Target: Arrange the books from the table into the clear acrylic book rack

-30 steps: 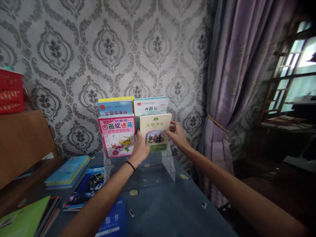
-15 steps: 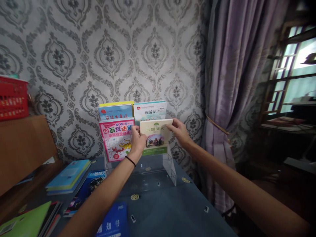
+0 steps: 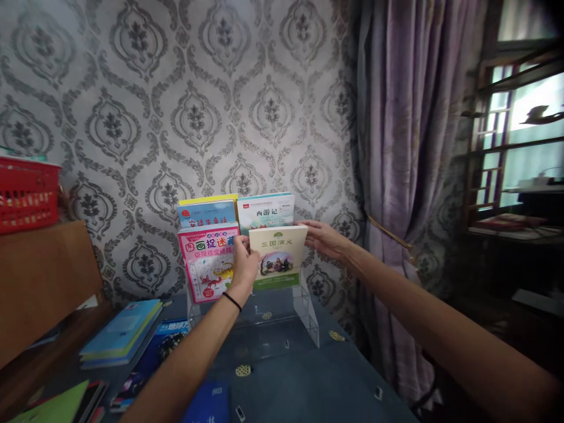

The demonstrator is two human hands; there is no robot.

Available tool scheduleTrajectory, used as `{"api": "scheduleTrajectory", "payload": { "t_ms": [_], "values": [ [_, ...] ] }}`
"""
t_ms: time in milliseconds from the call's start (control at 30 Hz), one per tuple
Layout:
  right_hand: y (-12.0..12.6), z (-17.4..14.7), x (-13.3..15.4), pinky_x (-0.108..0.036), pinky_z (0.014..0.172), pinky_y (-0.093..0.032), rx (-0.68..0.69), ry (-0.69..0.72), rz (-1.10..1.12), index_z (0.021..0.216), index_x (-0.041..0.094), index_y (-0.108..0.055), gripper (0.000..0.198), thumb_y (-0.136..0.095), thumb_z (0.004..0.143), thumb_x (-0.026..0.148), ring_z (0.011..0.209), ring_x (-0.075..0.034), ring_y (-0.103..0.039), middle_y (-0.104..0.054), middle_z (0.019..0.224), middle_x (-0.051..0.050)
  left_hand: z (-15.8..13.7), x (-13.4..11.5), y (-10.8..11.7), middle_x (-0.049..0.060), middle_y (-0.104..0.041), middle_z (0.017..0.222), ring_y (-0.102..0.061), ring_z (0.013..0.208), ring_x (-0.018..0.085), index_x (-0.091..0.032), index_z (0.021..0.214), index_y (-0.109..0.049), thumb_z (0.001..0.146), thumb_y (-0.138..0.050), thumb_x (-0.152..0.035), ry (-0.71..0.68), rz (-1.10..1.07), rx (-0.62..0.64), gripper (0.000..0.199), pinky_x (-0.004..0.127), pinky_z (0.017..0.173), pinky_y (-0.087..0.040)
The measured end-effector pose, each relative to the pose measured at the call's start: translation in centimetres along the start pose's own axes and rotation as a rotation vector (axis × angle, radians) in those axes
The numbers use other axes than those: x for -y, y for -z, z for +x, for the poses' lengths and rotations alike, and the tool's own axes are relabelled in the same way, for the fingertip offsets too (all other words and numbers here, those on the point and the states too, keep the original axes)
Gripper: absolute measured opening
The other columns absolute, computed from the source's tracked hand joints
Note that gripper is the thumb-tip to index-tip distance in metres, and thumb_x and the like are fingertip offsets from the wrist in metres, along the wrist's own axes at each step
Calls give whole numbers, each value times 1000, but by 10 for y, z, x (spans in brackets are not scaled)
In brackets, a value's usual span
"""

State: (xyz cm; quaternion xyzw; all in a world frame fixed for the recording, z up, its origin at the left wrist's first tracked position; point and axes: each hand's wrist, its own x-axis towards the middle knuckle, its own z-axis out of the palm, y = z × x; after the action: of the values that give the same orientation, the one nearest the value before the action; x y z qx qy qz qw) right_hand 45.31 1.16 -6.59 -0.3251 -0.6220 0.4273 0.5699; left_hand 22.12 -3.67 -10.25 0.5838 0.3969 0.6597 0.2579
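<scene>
A cream and green book (image 3: 277, 257) with Chinese characters and a small picture stands in the front right of a clear plastic rack (image 3: 306, 314). My left hand (image 3: 245, 265), a black band at its wrist, has its fingers closed at this book's left edge. At its upper right edge is my right hand (image 3: 326, 239), fingers stretched toward the cover, the tips partly hidden. Left of it stands a pink picture book (image 3: 207, 267), partly covered by my left hand. Behind, a blue book (image 3: 207, 214) and a white and teal book (image 3: 266, 211) show their upper parts.
Blue books (image 3: 121, 329) are stacked on the dark tablecloth (image 3: 282, 388) at left. A dark blue magazine (image 3: 145, 370), a green book (image 3: 57, 405) and a blue booklet (image 3: 209, 402) lie nearer. A red basket (image 3: 29, 194) sits on a cardboard box (image 3: 48, 282). A purple curtain (image 3: 396, 176) hangs at right.
My right thumb has left the front of the cream book, and the right fingers now reach along its edge. My left hand stays at the left edge. The view has tilted up slightly.
</scene>
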Motion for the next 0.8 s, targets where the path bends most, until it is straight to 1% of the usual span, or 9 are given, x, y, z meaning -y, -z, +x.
{"api": "scheduleTrajectory", "payload": {
  "t_ms": [100, 167, 333, 400, 433, 533, 600, 700, 800],
  "values": [
    [3, 0, 2, -35, 80, -60, 101, -84, 3, 82, 19, -75, 25, -86, 62, 31, 88, -23, -72, -78, 88, -8, -3, -9, 0, 1, -61, 98, -64, 89, 15, -24, 102, -39, 73, -50, 1, 74, -113, 6, 40, 32, 81, -55],
    [2, -2, 6, -33, 81, -60, 166, -102, 6, 81, 19, -76, 28, -87, 57, 26, 92, -23, -72, -78, 92, -8, -4, -14, 1, 2, -62, 96, -64, 88, 15, -24, 102, -40, 71, -48, 3, 97, -130, 18, 41, 33, 80, -55],
    [-3, -5, 18, -30, 74, -59, 280, -102, -11, 91, 19, -79, 41, -84, 50, 16, 86, -22, -73, -80, 95, -7, -5, -18, 2, 2, -64, 96, -66, 89, 17, -24, 104, -41, 70, -48, 2, 95, -95, 39, 43, 31, 78, -55],
    [-5, -4, 18, -32, 71, -59, 279, -84, -37, 90, 20, -79, 42, -84, 48, 15, 81, -22, -73, -80, 90, -6, -5, -14, 2, 2, -64, 97, -66, 90, 17, -23, 106, -42, 70, -49, 1, 78, -71, 36, 44, 31, 80, -54],
    [-5, -3, 17, -33, 70, -59, 263, -71, -61, 87, 20, -79, 39, -85, 48, 16, 77, -22, -73, -80, 85, -5, -4, -12, 2, 2, -65, 99, -66, 91, 17, -23, 107, -42, 70, -50, 1, 70, -59, 36, 45, 31, 80, -54],
    [-4, 3, 10, -33, 67, -58, 198, -27, -141, 76, 18, -77, 32, -88, 47, 25, 64, -19, -70, -76, 67, -2, -2, -5, 1, 3, -65, 104, -65, 94, 16, -24, 110, -42, 72, -53, -2, 51, -28, 39, 45, 30, 82, -53],
    [-3, 5, 5, -33, 66, -58, 171, -5, -165, 76, 18, -77, 33, -89, 48, 32, 60, -19, -69, -74, 61, 0, -1, -1, 0, 4, -64, 106, -65, 96, 16, -24, 111, -42, 73, -55, -4, 45, -13, 41, 45, 30, 84, -52],
    [-5, 4, 1, -33, 68, -59, 161, 14, -167, 82, 18, -78, 38, -88, 51, 38, 64, -19, -71, -75, 64, 0, -1, -1, 0, 4, -64, 105, -64, 97, 17, -24, 110, -42, 72, -57, -5, 43, 4, 42, 45, 30, 85, -50],
    [-10, 4, 4, -34, 71, -59, 111, 65, -135, 84, 19, -78, 40, -88, 53, 41, 70, -21, -73, -77, 70, -1, -5, -7, 1, 3, -62, 99, -63, 94, 18, -23, 105, -43, 71, -58, -5, 46, 20, 40, 41, 31, 85, -49]
  ]
}}
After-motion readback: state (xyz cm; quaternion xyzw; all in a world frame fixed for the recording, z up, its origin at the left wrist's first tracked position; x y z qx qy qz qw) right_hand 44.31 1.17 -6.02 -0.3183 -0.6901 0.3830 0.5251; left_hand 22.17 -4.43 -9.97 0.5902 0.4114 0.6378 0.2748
